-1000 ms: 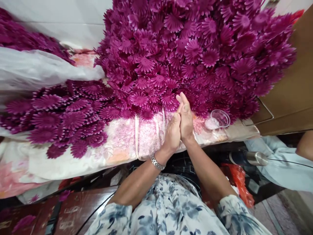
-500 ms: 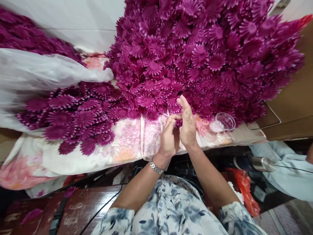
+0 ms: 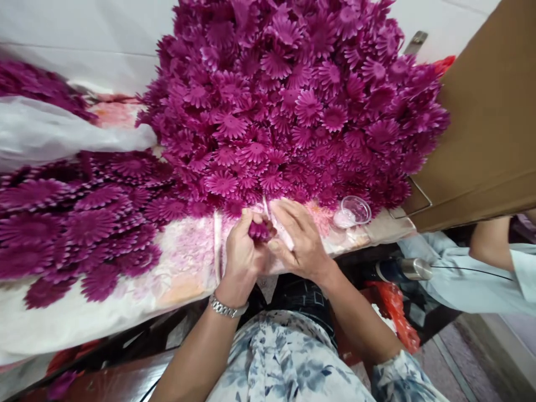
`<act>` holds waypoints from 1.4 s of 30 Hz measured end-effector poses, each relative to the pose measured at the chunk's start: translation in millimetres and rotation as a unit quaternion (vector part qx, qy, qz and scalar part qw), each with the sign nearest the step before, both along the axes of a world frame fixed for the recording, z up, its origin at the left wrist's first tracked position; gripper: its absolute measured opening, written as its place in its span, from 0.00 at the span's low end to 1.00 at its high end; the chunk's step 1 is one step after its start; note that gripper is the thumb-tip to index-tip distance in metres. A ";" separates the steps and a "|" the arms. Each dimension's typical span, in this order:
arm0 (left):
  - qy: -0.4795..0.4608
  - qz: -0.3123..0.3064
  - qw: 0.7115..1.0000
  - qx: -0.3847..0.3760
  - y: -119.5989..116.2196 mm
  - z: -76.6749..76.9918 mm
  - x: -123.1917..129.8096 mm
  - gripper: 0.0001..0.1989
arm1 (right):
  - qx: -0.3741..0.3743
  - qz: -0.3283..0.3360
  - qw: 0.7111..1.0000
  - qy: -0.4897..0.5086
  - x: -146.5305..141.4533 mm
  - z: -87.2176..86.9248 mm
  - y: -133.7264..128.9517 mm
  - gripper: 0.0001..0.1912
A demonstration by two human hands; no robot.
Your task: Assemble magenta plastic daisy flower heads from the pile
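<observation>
My left hand (image 3: 243, 251), with a metal watch on its wrist, is closed around a small purple flower piece (image 3: 259, 230) above the cloth's front part. Close at its right, my right hand (image 3: 299, 240) has its fingers apart, the thumb near the flower piece; nothing shows in it. Behind both hands rises a big heap of purple flowers (image 3: 268, 111). Flatter purple flowers (image 3: 90, 223) lie in overlapping layers on the left. A clear plastic cup (image 3: 355, 211) rests on its side at the right, with whitish stuff at its mouth.
A patterned cloth (image 3: 184, 262) covers the work surface. White plastic (image 3: 62, 131) lies over flowers at the left. A cardboard box (image 3: 486, 128) stands at the right. Below it are a metal cylinder (image 3: 416, 269), a red bag (image 3: 397, 315) and another person's arm (image 3: 489, 245).
The view has shifted, so the heap and cup sit further left. My hands have moved slightly apart, my right fingers have spread, and the flower piece now shows in my left hand.
</observation>
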State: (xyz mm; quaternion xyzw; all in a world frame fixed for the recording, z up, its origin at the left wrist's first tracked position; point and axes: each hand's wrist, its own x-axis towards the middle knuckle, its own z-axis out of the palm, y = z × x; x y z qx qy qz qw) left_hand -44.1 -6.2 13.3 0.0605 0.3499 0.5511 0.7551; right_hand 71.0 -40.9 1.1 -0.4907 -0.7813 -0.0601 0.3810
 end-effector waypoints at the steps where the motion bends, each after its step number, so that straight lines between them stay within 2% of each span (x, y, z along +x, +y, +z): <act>1: 0.018 -0.005 0.999 0.031 0.0 -2.6 -1.2 0.21 | 0.022 -0.027 0.999 -0.002 13.8 5.3 -6.0 0.28; 3: 0.048 -0.020 0.996 0.078 -0.4 -6.5 -3.3 0.21 | 0.043 -0.121 0.991 -0.037 46.9 15.1 -17.8 0.27; 5: 0.077 -0.020 0.992 0.100 -0.9 -7.8 -4.0 0.20 | -0.009 -0.230 0.968 -0.096 78.9 20.8 -27.1 0.23; 6: 0.090 -0.016 0.991 0.103 -1.0 -7.4 -3.6 0.20 | -0.040 -0.255 0.957 -0.130 91.8 21.6 -30.0 0.21; 9: 0.104 -0.021 0.991 0.086 0.1 -3.9 -0.4 0.18 | -0.134 -0.245 0.936 -0.215 113.2 19.2 -30.3 0.16; 11: 0.088 -0.045 0.993 0.065 0.9 -2.5 2.2 0.18 | -0.179 -0.223 0.924 -0.254 116.4 16.5 -25.7 0.10; 13: 0.068 -0.064 0.994 0.050 0.7 -3.8 4.4 0.15 | -0.202 -0.215 0.913 -0.283 116.9 14.7 -20.9 0.10; 16: 0.034 -0.064 0.996 0.046 -1.7 -9.3 6.2 0.11 | -0.181 -0.206 0.916 -0.292 120.0 14.0 -19.0 0.09; 18: 0.002 -0.061 0.997 0.044 -3.0 -12.7 5.9 0.11 | -0.138 -0.197 0.929 -0.279 124.6 15.3 -22.0 0.09; 21: -0.034 -0.067 0.997 0.016 -3.1 -14.5 3.5 0.15 | -0.055 -0.193 0.945 -0.257 129.7 21.5 -30.3 0.13; 23: -0.049 -0.081 0.995 -0.004 -3.1 -13.7 1.8 0.19 | 0.016 -0.198 0.956 -0.217 123.9 27.1 -36.9 0.13; 25: -0.064 -0.093 0.994 -0.014 -4.2 -12.2 1.6 0.22 | 0.054 -0.178 0.975 -0.120 104.5 31.0 -42.1 0.13; 27: -0.076 -0.092 0.993 -0.015 -6.3 -10.5 3.3 0.22 | 0.025 -0.115 0.993 0.017 71.5 29.9 -43.4 0.15; 28: -0.080 -0.094 0.992 -0.018 -7.4 -9.8 4.5 0.23 | -0.021 -0.066 0.995 0.076 52.1 26.9 -42.1 0.16; 29: -0.083 -0.099 0.991 -0.022 -8.6 -9.3 5.6 0.23 | -0.056 -0.010 0.993 0.100 32.7 22.2 -39.7 0.18; 31: -0.082 -0.108 0.990 -0.031 -10.1 -9.8 6.1 0.24 | -0.063 0.080 0.992 0.080 -0.6 9.6 -34.0 0.23; 33: -0.081 -0.121 0.989 -0.034 -10.2 -12.4 3.4 0.24 | -0.050 0.088 0.994 0.028 -19.8 -2.8 -30.8 0.23; 36: -0.077 -0.135 0.987 -0.046 -8.9 -18.8 -4.7 0.20 | -0.036 0.097 0.994 0.018 -21.3 -8.5 -32.5 0.20; 38: -0.068 -0.100 0.992 -0.025 -8.4 -21.9 -8.6 0.14 | -0.035 0.104 0.990 0.087 -13.8 -1.4 -31.2 0.19; 40: -0.042 -0.038 0.998 0.028 -9.2 -22.1 -8.6 0.06 | -0.049 0.061 0.982 0.170 -9.7 8.9 -21.9 0.19; 42: -0.014 -0.008 0.998 0.060 -11.8 -19.2 -5.1 0.09 | -0.083 -0.002 0.970 0.227 -13.5 14.9 -4.3 0.18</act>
